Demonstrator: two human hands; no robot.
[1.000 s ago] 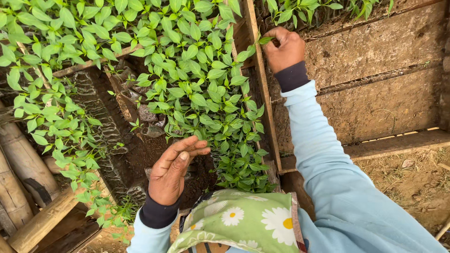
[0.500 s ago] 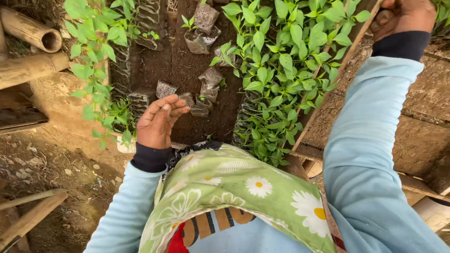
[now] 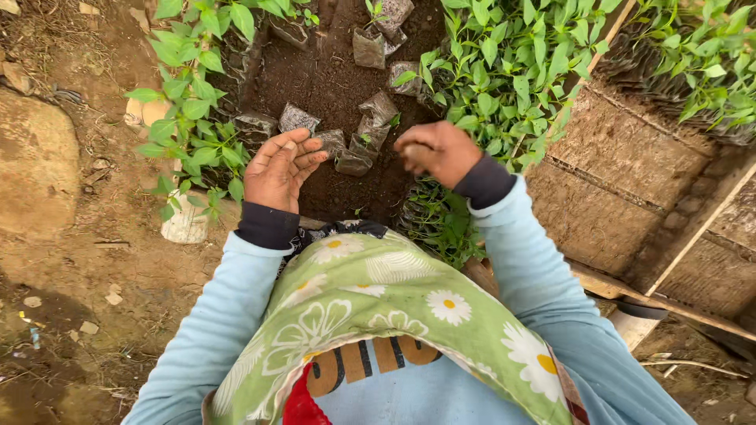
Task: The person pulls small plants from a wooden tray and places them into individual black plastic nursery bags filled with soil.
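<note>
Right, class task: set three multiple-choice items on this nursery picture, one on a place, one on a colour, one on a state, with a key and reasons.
1. Where do the small soil bags lie?
A. on bare soil between seedling clumps
B. on the wooden frame
C. in a bucket

2. What colour are the person's sleeves?
A. red
B. light blue
C. black

3. How is the left hand held?
A. clenched
B. gripping a bag
C. open, palm up

Key: 1 A, dark soil surrounds them; 2 B, both arms show it; 3 C, the palm shows; the right hand is closed.
</note>
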